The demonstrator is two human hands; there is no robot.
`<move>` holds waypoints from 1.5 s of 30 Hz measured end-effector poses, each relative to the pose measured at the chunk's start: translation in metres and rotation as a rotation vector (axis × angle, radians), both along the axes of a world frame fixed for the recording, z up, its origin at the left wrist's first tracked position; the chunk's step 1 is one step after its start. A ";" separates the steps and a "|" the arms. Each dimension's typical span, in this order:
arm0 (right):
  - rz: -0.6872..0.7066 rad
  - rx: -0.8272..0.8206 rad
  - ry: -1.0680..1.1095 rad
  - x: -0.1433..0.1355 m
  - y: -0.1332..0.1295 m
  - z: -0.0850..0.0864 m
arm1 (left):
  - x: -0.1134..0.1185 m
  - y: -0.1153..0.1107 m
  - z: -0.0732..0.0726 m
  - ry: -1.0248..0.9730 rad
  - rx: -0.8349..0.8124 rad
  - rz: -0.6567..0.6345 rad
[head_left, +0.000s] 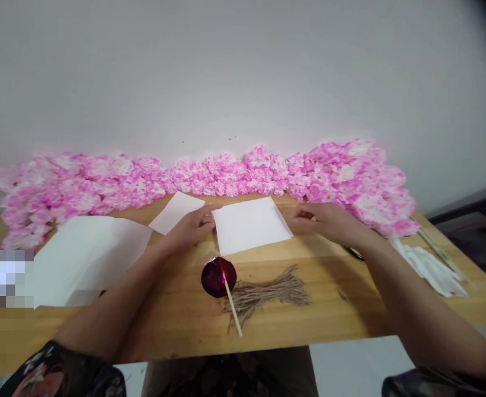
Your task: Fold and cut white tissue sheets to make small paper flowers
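A white sheet of paper (pixel 253 225) lies in the middle of the wooden table (pixel 164 331). At its left edge is my left hand (pixel 199 223), fingers curled together near the corner; whether they pinch the sheet is hard to make out. Just right of the sheet, apart from it, my right hand (pixel 315 218) has its fingers drawn together, and anything between them is too small to tell. Nearer to me sits a small dark red dish (pixel 217 277) with a pale stick (pixel 233 309) resting in it. Beside the dish lies a bundle of thin brown twigs (pixel 267 292).
Pink flowers (pixel 226 173) line the back against the wall. A smaller white paper (pixel 176 211) lies behind my left hand, large white sheets (pixel 89 248) at the left. White gloves (pixel 433 269), a thin stick (pixel 437 248) and a dark curved object (pixel 353 253) are at the right.
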State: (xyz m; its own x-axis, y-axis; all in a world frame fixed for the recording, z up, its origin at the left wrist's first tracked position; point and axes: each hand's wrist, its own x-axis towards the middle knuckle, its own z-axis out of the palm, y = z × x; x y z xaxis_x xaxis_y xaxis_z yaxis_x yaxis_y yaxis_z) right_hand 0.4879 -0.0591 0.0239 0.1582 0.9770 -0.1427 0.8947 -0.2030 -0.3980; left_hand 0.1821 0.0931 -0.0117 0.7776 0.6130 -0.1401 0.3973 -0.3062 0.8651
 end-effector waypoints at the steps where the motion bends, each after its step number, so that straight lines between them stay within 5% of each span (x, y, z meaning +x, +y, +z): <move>1: -0.012 -0.024 -0.010 0.001 -0.001 -0.002 | -0.001 0.000 0.000 0.006 0.011 -0.009; 18: -0.021 0.062 -0.215 -0.023 0.000 -0.033 | -0.006 0.003 -0.003 0.009 0.011 -0.035; 45: -0.062 0.073 -0.320 -0.019 -0.003 -0.033 | -0.005 0.006 -0.003 -0.026 -0.056 -0.036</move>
State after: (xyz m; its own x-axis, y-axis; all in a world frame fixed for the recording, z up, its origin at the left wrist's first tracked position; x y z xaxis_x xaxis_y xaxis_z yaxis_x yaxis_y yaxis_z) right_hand 0.4686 -0.0620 -0.0087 0.2433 0.9699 -0.0058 0.9635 -0.2423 -0.1141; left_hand 0.1771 0.0989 -0.0151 0.8026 0.5766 -0.1529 0.3640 -0.2702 0.8913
